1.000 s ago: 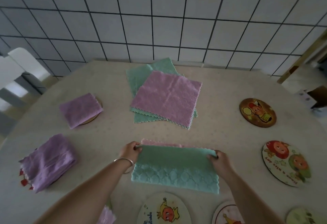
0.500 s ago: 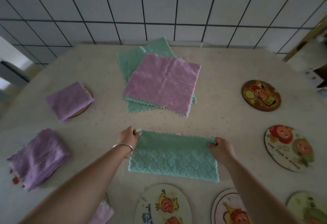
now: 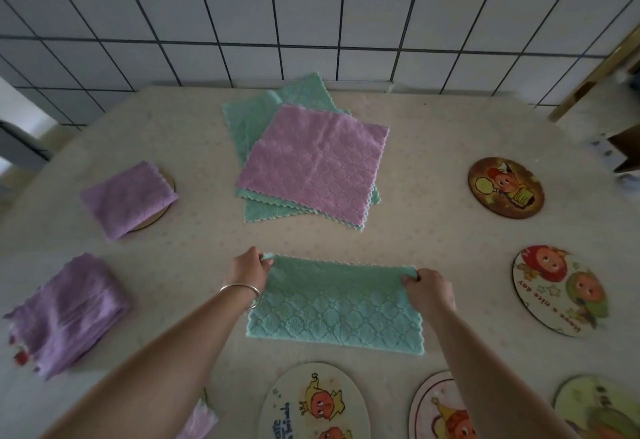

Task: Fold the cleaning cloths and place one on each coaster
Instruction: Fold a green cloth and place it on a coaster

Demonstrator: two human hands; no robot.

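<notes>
Head view: green cloth (image 3: 335, 303) lies folded in half on the table (image 3: 433, 223), near edge, between the flat stack (image 3: 311, 164) and the front coasters. Left hand (image 3: 247, 267) pinches its far left corner, right hand (image 3: 427, 288) pinches the far right corner, both clamped on the cloth. Two purple cloths sit folded at left, one on a coaster (image 3: 157, 203), one (image 3: 67, 314) nearer. Cloth looks light, soft and floppy, not slippery; it will sag if lifted by one corner, so hold both corners of a short side to fold again. Bare coasters: brown one (image 3: 505, 187) and white one (image 3: 559, 289) at right, three more along the front. Open room between cloth and right coasters; stack sits just behind, wall (image 3: 311, 22) beyond
</notes>
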